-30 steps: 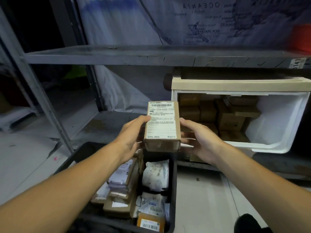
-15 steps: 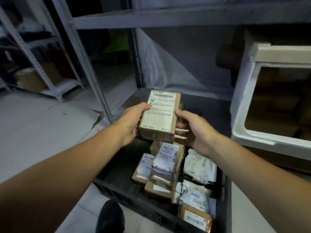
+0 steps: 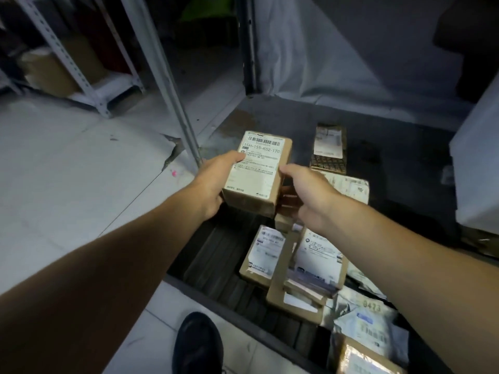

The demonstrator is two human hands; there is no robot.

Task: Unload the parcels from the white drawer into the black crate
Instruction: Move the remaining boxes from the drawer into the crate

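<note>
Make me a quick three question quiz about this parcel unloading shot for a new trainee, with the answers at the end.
1. True or false: the labelled cardboard box already lies in the black crate.
2. Which hands hold the box? A left only, B right only, C both.
3. Fill in: the code on the box label ends in K02-___.

Key:
1. False; it is held above the crate.
2. C; the left hand grips its left side and the right hand its right side.
3. 170.

Left hand (image 3: 213, 184), right hand (image 3: 307, 195) gripping
</note>
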